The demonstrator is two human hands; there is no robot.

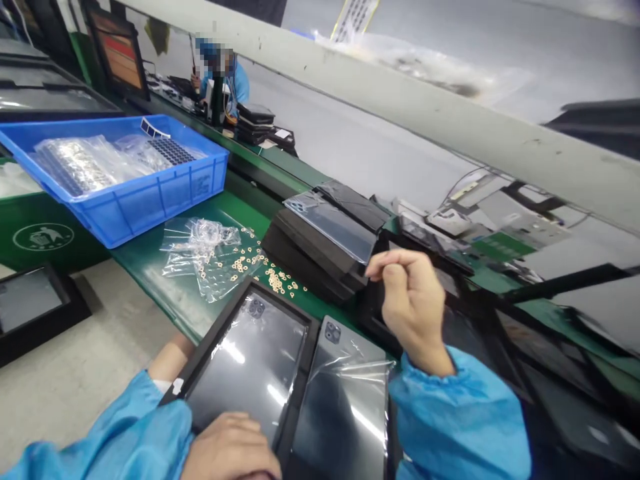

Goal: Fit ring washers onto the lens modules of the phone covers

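Observation:
My right hand [413,307] is raised over the bench, its fingers curled into a pinch. Whatever the fingertips hold, if anything, is too small to tell. They are near the corner of a film-covered phone back [335,223] on a stack of black foam trays [305,257]. At the bottom, my left hand [230,447] lies curled over the near end of a dark phone back [250,357] in a black tray [217,333]; its fingertips are hidden. Beside it lies a second phone back [345,400] under wrinkled clear film. Small gold ring-shaped pieces [275,280] are scattered beyond the trays.
Clear plastic bags [205,257] lie left of the rings. A blue bin [165,193] with bagged parts stands at the left, above a green waste box [43,233]. Another bare forearm [170,360] passes behind the tray. A person in blue [240,83] sits farther back.

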